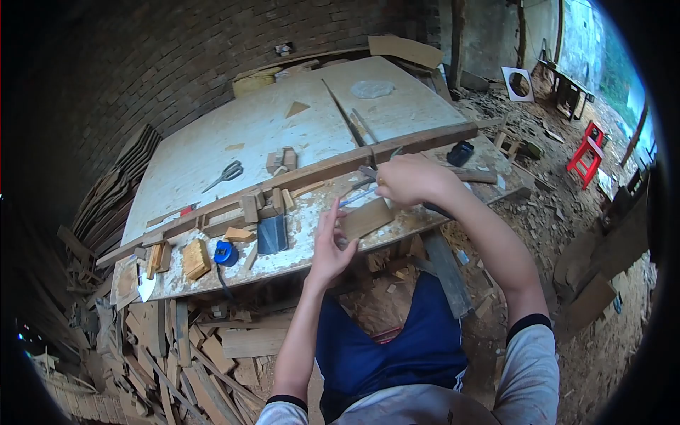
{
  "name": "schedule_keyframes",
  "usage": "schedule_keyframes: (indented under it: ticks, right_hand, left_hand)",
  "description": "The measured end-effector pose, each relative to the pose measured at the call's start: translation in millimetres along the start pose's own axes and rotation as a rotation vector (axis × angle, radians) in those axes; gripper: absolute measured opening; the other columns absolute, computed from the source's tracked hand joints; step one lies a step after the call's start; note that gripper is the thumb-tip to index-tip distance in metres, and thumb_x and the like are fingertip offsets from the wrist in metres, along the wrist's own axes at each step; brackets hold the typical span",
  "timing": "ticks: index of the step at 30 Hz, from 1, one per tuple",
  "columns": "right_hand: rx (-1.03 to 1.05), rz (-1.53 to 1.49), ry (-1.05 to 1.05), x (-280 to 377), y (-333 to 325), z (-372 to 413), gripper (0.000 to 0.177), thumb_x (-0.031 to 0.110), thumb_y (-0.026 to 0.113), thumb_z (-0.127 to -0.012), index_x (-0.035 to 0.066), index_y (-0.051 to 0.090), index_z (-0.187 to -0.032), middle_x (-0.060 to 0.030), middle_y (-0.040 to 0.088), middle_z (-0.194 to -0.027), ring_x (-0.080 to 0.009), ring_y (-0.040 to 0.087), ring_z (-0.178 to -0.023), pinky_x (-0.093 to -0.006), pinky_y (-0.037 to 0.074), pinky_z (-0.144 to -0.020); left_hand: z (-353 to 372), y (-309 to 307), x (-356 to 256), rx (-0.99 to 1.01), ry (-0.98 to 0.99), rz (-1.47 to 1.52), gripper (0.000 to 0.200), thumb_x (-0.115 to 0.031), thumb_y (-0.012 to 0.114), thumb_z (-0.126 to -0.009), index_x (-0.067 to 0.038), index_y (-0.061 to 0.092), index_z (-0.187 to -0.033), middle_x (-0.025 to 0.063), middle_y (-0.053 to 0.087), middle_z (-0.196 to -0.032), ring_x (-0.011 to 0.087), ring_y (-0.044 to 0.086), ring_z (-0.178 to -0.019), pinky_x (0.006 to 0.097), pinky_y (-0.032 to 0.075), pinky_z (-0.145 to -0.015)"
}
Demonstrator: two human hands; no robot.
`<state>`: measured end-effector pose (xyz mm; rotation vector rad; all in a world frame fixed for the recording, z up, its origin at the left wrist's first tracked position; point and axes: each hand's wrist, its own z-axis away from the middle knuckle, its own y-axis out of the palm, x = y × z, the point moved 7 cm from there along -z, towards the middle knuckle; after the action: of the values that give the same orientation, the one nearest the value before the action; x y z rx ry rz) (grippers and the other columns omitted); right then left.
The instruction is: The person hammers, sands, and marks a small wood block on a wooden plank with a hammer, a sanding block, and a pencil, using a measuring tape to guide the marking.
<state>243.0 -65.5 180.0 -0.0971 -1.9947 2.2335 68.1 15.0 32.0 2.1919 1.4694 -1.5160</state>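
A flat rectangular wood piece (367, 219) lies near the front edge of the workbench (312, 243). At its left end rests my left hand (331, 244), thumb and fingers apart, with nothing gripped. My right hand (411, 178) is closed above the right end of the wood, around something dark whose end shows at its left side; the rest is hidden. A thin blue-and-white stick (358, 197) lies between the two hands, just behind the wood piece.
A long wooden beam (312, 176) crosses the bench. Left of my hands are a blue tape measure (225, 253), a dark flat block (272, 234) and wood blocks (196, 258). Scissors (225, 175) lie beyond the beam. A black object (460, 152) sits at the right.
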Motion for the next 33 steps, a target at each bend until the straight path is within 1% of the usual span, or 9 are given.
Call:
schedule_keyframes:
  ticks: [3, 7, 10, 14, 17, 21, 24, 27, 33]
  right_hand:
    - [-0.184, -0.342, -0.173, 16, -19, 0, 0.040, 0.034, 0.067, -0.109, -0.001, 0.081, -0.120, -0.0247, 0.081, -0.106, -0.0392, 0.079, -0.104, -0.0515, 0.061, -0.097]
    - [-0.116, -0.085, -0.123, 19, -13, -19, 0.036, 0.033, 0.065, -0.109, 0.005, 0.082, -0.127, -0.0234, 0.082, -0.107, -0.0381, 0.080, -0.100, -0.0490, 0.061, -0.092]
    - [-0.076, -0.394, -0.142, 34, -36, -4, 0.035, 0.031, 0.065, -0.109, 0.006, 0.082, -0.127, -0.0224, 0.082, -0.107, -0.0391, 0.080, -0.101, -0.0497, 0.061, -0.096]
    - [-0.061, 0.059, -0.061, 24, -14, -19, 0.037, 0.032, 0.065, -0.108, 0.002, 0.083, -0.122, -0.0216, 0.082, -0.100, -0.0381, 0.080, -0.098, -0.0495, 0.061, -0.095]
    - [-0.155, -0.337, -0.168, 30, -27, -18, 0.038, 0.032, 0.066, -0.108, 0.000, 0.082, -0.120, -0.0218, 0.081, -0.098, -0.0385, 0.080, -0.098, -0.0498, 0.061, -0.094]
    - [0.001, 0.130, -0.065, 26, -10, -26, 0.040, 0.033, 0.066, -0.108, 0.000, 0.082, -0.123, -0.0230, 0.082, -0.103, -0.0380, 0.080, -0.097, -0.0484, 0.061, -0.092]
    - [-0.191, -0.213, -0.092, 27, -29, -22, 0.039, 0.032, 0.066, -0.107, 0.001, 0.082, -0.124, -0.0228, 0.082, -0.107, -0.0383, 0.080, -0.099, -0.0480, 0.061, -0.093]
    - [0.057, -0.367, -0.104, 28, -17, -24, 0.038, 0.031, 0.066, -0.107, 0.002, 0.082, -0.125, -0.0221, 0.082, -0.109, -0.0383, 0.080, -0.101, -0.0473, 0.061, -0.094]
    - [-0.068, -0.287, -0.134, 27, -24, -19, 0.037, 0.030, 0.062, -0.109, 0.000, 0.082, -0.118, -0.0227, 0.081, -0.096, -0.0391, 0.080, -0.094, -0.0482, 0.063, -0.089]
  left_hand:
    - [2, -2, 0, -0.021, -0.001, -0.002, 0.112, 0.008, 0.081, -0.083, -0.013, 0.029, -0.179, 0.0150, 0.055, -0.143, 0.0256, 0.063, -0.130, 0.0365, 0.062, -0.098]
    - [2, -1, 0, -0.044, 0.015, 0.040, 0.107, 0.011, 0.078, -0.084, -0.012, 0.032, -0.178, 0.0146, 0.054, -0.145, 0.0278, 0.064, -0.135, 0.0397, 0.061, -0.109]
    - [1, -3, 2, -0.076, 0.075, -0.041, 0.101, 0.012, 0.078, -0.084, -0.011, 0.039, -0.175, 0.0142, 0.055, -0.144, 0.0285, 0.065, -0.133, 0.0395, 0.061, -0.109]
    - [6, -3, 3, -0.100, 0.027, -0.010, 0.095, 0.012, 0.078, -0.084, -0.010, 0.047, -0.170, 0.0139, 0.058, -0.142, 0.0292, 0.066, -0.131, 0.0402, 0.061, -0.110]
    - [6, 0, -1, -0.119, 0.087, -0.048, 0.091, 0.013, 0.079, -0.084, -0.009, 0.051, -0.168, 0.0145, 0.059, -0.141, 0.0302, 0.066, -0.130, 0.0410, 0.060, -0.110]
    - [10, 5, -7, -0.104, 0.134, -0.164, 0.088, 0.013, 0.079, -0.086, -0.010, 0.054, -0.167, 0.0157, 0.059, -0.143, 0.0329, 0.068, -0.128, 0.0414, 0.060, -0.107]
    - [12, 6, -5, -0.128, 0.165, -0.185, 0.085, 0.013, 0.078, -0.088, -0.010, 0.054, -0.166, 0.0166, 0.060, -0.144, 0.0355, 0.070, -0.128, 0.0420, 0.059, -0.106]
    - [15, 8, -3, -0.110, 0.163, -0.201, 0.084, 0.012, 0.078, -0.088, -0.011, 0.055, -0.166, 0.0174, 0.060, -0.145, 0.0369, 0.070, -0.129, 0.0428, 0.059, -0.107]
    - [15, 9, -5, -0.095, 0.196, -0.230, 0.083, 0.013, 0.077, -0.088, -0.012, 0.056, -0.165, 0.0178, 0.059, -0.145, 0.0371, 0.069, -0.130, 0.0436, 0.060, -0.107]
